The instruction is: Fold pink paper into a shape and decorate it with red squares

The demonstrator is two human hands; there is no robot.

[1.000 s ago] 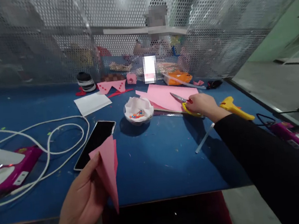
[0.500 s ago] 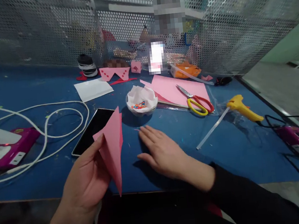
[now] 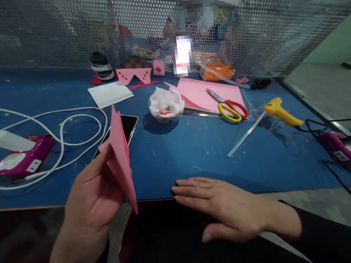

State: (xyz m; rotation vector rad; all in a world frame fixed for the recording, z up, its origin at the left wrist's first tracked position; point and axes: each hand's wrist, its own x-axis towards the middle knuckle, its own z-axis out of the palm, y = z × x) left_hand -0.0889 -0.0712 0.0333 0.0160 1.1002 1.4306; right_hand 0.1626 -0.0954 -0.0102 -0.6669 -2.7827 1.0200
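My left hand point(image 3: 90, 203) pinches a folded pink paper point(image 3: 119, 154), a long pointed shape held upright over the near edge of the blue table point(image 3: 196, 150). My right hand point(image 3: 227, 207) lies flat with fingers stretched out, palm down, at the table's near edge, holding nothing. Behind the pink paper a black phone point(image 3: 125, 126) lies on the table. Scissors point(image 3: 229, 109) with yellow and red handles rest on a pink sheet point(image 3: 203, 93) farther back.
A white paper cup with coloured beads point(image 3: 165, 107) stands mid-table. A yellow glue gun point(image 3: 278, 112) with a stick lies at right, magenta devices point(image 3: 24, 158) and a white cable point(image 3: 68, 126) at left. A perforated metal screen point(image 3: 42, 32) closes the back; another person sits behind it.
My right hand left the scissors on the pink sheet, came back across the table and now rests flat at the near edge. The pink paper in my left hand tilted upright.
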